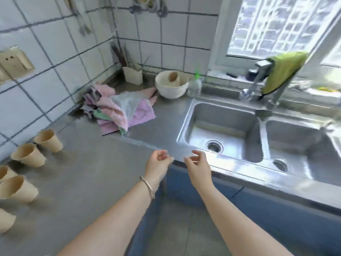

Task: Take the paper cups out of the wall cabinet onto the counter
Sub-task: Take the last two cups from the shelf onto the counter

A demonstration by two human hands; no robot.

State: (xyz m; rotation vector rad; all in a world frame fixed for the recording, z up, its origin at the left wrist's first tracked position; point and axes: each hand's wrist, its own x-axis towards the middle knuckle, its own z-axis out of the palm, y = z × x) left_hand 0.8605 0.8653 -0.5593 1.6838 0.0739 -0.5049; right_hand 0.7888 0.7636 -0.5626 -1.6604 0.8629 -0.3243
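Several tan paper cups stand upright along the left side of the steel counter (88, 174): one (48, 140) farthest back, one (28, 155) in front of it, one (17, 189) nearer, others cut by the left edge. My left hand (157, 163), a bracelet on its wrist, and my right hand (198, 165) hover side by side over the counter's inner corner. Both hold nothing, fingers loosely curled and apart. The wall cabinet is out of view.
A pile of pink, grey and green cloths (120, 109) lies at the back. Behind it are a white bowl (171, 86) holding a cup, a utensil holder (132, 75) and a spray bottle (194, 84). A double sink (227, 126) with a faucet (258, 78) is at right.
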